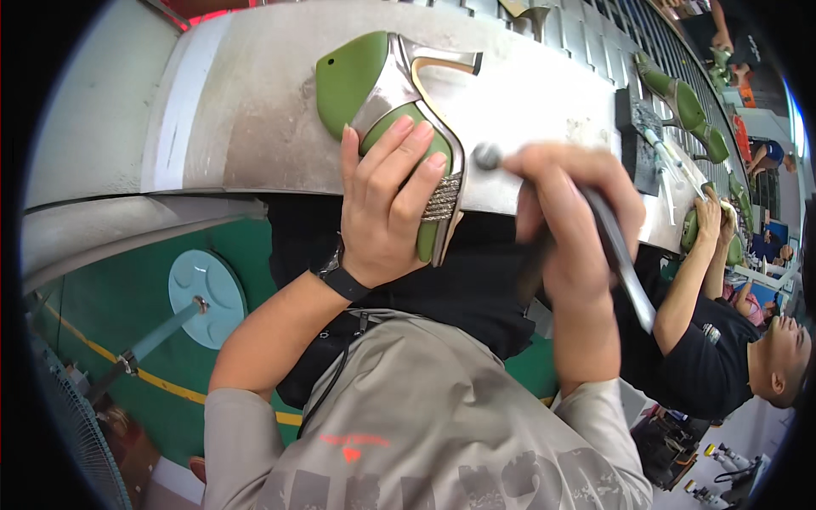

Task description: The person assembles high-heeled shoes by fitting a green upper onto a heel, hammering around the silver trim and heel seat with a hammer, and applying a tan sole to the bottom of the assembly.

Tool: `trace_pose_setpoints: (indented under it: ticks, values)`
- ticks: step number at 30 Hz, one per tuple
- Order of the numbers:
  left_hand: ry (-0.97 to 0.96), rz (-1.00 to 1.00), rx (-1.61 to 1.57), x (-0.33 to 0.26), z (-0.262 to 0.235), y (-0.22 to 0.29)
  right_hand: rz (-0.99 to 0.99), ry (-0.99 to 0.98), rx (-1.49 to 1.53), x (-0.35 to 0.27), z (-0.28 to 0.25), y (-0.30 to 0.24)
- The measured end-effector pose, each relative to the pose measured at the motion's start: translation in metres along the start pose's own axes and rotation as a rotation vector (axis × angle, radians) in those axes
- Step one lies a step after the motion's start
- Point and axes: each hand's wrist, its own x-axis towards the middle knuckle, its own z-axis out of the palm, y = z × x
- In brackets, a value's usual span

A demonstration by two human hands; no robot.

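Note:
My left hand (pixel 387 204) lies over a silver high-heeled sandal (pixel 387 85) on a green shoe last (pixel 348 76), fingers wrapped across its forefoot. The sandal lies on its side at the near edge of the metal bench, its heel pointing right and a glittery strap (pixel 442 197) beside my fingertips. Just right of the shoe, my right hand (pixel 578 191) is closed round a metal hammer-like tool (pixel 629 280), smeared by motion. Its round head (pixel 487 155) is close to the sandal's sole, apparently apart from it. The tool's exact kind is unclear.
The metal bench (pixel 246 93) runs across the top. A slatted conveyor (pixel 586 42) lies behind, with more green lasts (pixel 671 93) at the right. A dark block (pixel 637 140) and thin brush-like tools (pixel 671 157) are nearby. A co-worker (pixel 714 340) handles another shoe at the right.

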Motion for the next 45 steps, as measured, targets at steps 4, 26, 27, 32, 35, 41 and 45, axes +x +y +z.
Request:
trace_pose_setpoints:
  ticks: [4, 26, 27, 32, 35, 41, 45]
  values:
    - [0.135, -0.404, -0.419, 0.008, -0.033, 0.015, -0.296, -0.074, -0.961, 0.041, -0.041, 0.047]
    - [-0.298, -0.311, -0.049, 0.048, -0.02, -0.022, -0.054, 0.51, 0.665, 0.12, -0.081, 0.05]
    - [-0.248, -0.11, 0.05, 0.047, -0.017, -0.018, -0.094, 0.604, 0.535, 0.149, -0.09, 0.058]
    - [-0.246, -0.179, 0.039, 0.051, -0.01, -0.012, 0.088, 0.823, -0.197, 0.246, -0.142, 0.143]
    - [-0.26, -0.185, 0.031, 0.049, -0.012, -0.016, 0.139, 0.775, -0.386, 0.243, -0.143, 0.174]
    - [-0.393, -0.432, -0.122, 0.072, -0.021, -0.013, -0.507, 0.74, -0.596, 0.205, -0.107, 0.128]
    - [-0.478, -0.564, -0.398, 0.137, 0.005, -0.027, 0.096, 0.222, -0.846, 0.221, -0.103, 0.145]
